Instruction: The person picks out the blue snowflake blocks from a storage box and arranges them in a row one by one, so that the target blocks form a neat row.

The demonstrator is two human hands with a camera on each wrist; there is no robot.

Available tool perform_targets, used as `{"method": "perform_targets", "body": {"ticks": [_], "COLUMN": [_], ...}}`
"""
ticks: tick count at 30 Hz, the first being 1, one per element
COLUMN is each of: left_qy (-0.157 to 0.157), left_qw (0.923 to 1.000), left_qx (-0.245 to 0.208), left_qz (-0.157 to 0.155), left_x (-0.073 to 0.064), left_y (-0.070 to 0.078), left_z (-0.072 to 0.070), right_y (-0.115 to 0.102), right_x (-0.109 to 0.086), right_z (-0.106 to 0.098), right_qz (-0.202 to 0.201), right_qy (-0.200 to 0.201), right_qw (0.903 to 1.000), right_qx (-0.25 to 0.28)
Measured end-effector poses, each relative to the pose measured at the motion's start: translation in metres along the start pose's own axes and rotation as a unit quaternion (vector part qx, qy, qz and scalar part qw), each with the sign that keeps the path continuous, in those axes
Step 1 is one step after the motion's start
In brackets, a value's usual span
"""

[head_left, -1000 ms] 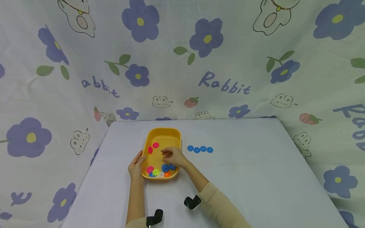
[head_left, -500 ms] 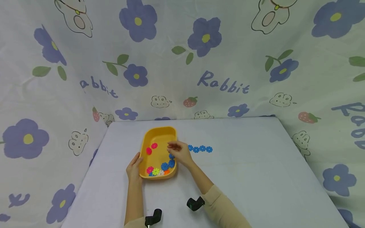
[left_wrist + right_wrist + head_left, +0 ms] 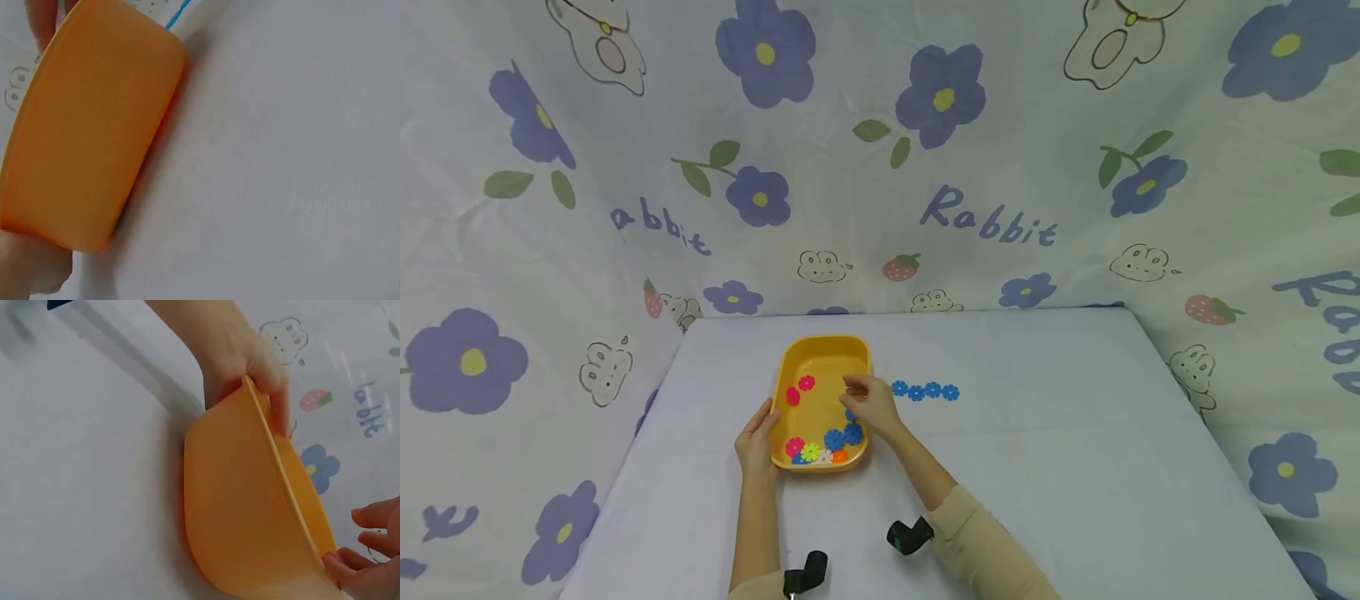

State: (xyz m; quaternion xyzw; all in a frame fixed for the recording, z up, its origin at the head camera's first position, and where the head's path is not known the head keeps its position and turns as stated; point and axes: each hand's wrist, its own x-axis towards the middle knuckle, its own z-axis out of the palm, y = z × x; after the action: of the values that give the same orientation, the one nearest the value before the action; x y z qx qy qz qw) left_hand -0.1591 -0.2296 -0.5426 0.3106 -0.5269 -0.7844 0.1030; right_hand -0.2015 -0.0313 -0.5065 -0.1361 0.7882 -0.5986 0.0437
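A yellow plastic tray [image 3: 827,362] is on the white table, holding several flower-shaped plastic discs: pink discs [image 3: 806,383], blue discs [image 3: 835,440], a yellow-green disc [image 3: 810,452], a white one and an orange one. My left hand [image 3: 757,440] grips the tray's left side; the right wrist view shows the thumb over the rim. My right hand [image 3: 872,407] is over the tray's right edge, its lower fingers touching the rim [image 3: 287,487]. Thumb and forefinger stand apart, with nothing seen between them. It partly hides a blue disc [image 3: 850,414].
Just right of the tray, several blue discs [image 3: 932,390] lie in a wavy row on the table [image 3: 1037,467]. Behind stands a patterned cloth backdrop [image 3: 850,208]. Black wrist cameras [image 3: 910,537] sit at both cuffs.
My right hand moved from inside the tray to its right rim. The tray shifted slightly left, then back a little. Blue discs inside have spread along the right side.
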Motion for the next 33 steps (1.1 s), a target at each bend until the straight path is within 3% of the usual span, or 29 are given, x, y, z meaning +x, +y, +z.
{"method": "perform_targets", "body": {"ticks": [5,8,16,21,27,30,33], "left_qy": [0.001,-0.001,-0.006,-0.009,-0.002,-0.002,-0.003], "left_qw": [1.0000,1.0000,0.9999,0.9998,0.9997,0.9997,0.9998], "left_qx": [0.001,-0.004,0.002,0.008,0.018,0.011,0.006], "left_qz": [0.006,0.008,0.012,0.013,0.017,0.021,0.020], "left_x": [-0.001,-0.001,-0.003,-0.003,-0.003,-0.003,-0.004], "left_y": [-0.003,-0.004,-0.005,-0.004,-0.003,-0.003,-0.003], "left_z": [-0.001,-0.002,0.000,0.001,-0.001,-0.002,-0.001], "right_y": [-0.013,-0.016,-0.018,-0.017,-0.011,-0.004,0.001], "right_x": [-0.001,-0.002,-0.011,-0.012,-0.006,0.000,0.005], "right_z": [0.015,0.027,0.055,0.064,0.066,0.063,0.059], "right_qz": [0.076,0.109,0.145,0.176,0.197,0.199,0.214], "right_qy": [-0.009,0.009,0.095,0.124,0.093,0.060,0.041], "right_qw": [0.9966,0.9934,0.9838,0.9754,0.9757,0.9781,0.9743], "right_qx": [-0.031,-0.035,-0.046,-0.046,-0.023,0.018,0.058]}}
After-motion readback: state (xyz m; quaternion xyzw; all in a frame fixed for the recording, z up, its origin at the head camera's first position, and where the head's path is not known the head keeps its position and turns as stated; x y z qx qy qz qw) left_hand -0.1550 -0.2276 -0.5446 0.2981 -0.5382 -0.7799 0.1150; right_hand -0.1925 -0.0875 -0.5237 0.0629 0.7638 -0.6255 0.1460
